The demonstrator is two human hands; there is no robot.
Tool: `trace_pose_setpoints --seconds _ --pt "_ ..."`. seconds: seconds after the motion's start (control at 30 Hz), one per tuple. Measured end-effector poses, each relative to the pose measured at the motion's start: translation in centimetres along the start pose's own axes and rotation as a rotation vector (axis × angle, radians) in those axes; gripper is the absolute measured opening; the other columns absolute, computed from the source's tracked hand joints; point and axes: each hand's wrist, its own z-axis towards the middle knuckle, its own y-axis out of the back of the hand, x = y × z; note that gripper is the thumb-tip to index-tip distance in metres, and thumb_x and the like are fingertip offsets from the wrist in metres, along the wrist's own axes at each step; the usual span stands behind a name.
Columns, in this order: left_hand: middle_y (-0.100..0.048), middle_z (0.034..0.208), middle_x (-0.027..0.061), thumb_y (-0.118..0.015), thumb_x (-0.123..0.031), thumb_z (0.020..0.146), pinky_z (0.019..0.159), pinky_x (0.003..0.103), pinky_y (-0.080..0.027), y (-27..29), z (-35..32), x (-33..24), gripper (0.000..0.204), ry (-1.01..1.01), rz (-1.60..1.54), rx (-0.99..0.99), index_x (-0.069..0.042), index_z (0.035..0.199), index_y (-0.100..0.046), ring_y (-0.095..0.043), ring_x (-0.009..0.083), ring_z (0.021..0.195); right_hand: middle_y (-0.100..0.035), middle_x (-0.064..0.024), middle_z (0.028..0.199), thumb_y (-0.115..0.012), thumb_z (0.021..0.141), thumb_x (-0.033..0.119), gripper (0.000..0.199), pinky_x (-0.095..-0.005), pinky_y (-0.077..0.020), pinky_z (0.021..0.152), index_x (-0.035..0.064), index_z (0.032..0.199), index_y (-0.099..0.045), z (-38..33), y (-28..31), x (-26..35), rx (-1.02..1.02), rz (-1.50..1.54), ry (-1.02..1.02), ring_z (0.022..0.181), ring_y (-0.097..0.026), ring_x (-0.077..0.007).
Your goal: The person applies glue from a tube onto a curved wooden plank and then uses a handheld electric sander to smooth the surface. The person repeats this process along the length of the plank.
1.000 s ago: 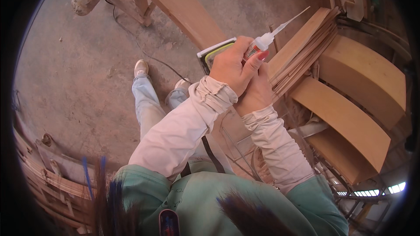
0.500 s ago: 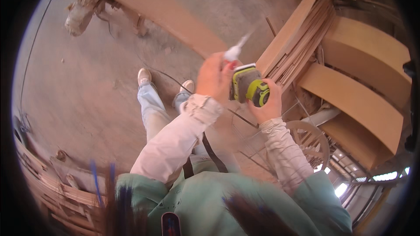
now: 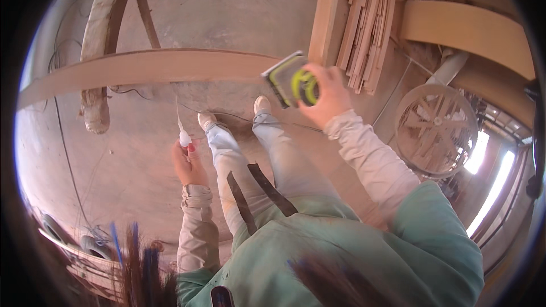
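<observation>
Moved since the earlier frame: hands split apart, left hand (image 3: pixel 190 166) now out at left with the bottle (image 3: pixel 185 138), right hand (image 3: pixel 330 94) up with the sander (image 3: pixel 282 77). Viewpoint swung too, long plank (image 3: pixel 153 68) now near level across the view.

Big to small:
- Concrete floor (image 3: pixel 142 179) under everything, dusty.
- Long plank passing over rough log trestle (image 3: pixel 94 99), right end behind the sander.
- Curved tan panel (image 3: pixel 466 24) at upper right, well apart from both hands.
- Green shirt (image 3: pixel 364 256), pale sleeves and pale trousers (image 3: pixel 278 145) below, both legs straight down from the shoes.
- Stack of thin wood strips (image 3: pixel 367 28) at top, lying beside a thicker board (image 3: pixel 324 17).
- Round spoked wheel (image 3: pixel 437 125) at right, below the panel.
- Sander: green and dark, tilted, pale edge to upper left. Near the plank's end; can't tell if touching.
- Right hand: fingers curled round the sander's round top, gripping; blurred, so can't tell exact finger spacing.
- Left hand: thumb and fingers pinching the bottle just below its neck, red nail visible.
- Shoes (image 3: pixel 206 120), pale, between the hands.
- Bottle: white, upright, long thin nozzle pointing up, lower body hidden by the hand.
</observation>
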Motion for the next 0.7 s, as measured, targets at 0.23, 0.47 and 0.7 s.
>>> trace_pose_setpoints --seconds 0.23,0.47,0.7 --pt "-0.061 0.104 0.0060 -0.049 -0.033 0.104 0.088 0.030 -0.044 -2.7 2.0 -2.0 0.038 -0.065 0.013 0.180 0.000 0.122 -0.053 -0.056 0.0145 0.095 -0.050 -0.0130 0.112 -0.080 0.066 0.011 0.070 -0.0438 -0.0522 0.088 0.0253 0.128 -0.050 -0.8 2.3 -2.2 0.101 -0.097 -0.074 0.106 -0.058 -0.0377" --pt "-0.062 0.087 0.0051 -0.053 -0.034 0.102 0.074 0.031 -0.045 -5.4 1.6 -3.1 0.033 -0.046 0.285 0.214 -0.004 0.114 -0.058 -0.056 0.0164 0.080 -0.056 -0.0134 0.117 -0.081 0.062 0.006 0.070 -0.0415 -0.0484 0.094 0.0164 0.125 -0.052 -5.2 4.3 -13.4 -0.210 -0.046 -0.155 0.110 -0.056 -0.0354" --pt "-0.055 0.077 0.0120 -0.057 -0.032 0.099 0.072 0.041 -0.041 -6.1 -0.2 -2.7 0.029 -0.164 0.625 0.217 -0.003 0.094 -0.055 -0.053 0.0333 0.073 -0.057 -0.0118 0.113 -0.080 0.060 0.002 0.072 -0.0421 -0.0488 0.090 0.0143 0.125 -0.052 -10.8 3.7 -16.3 -0.274 -0.024 -0.241 0.106 -0.056 -0.0342"
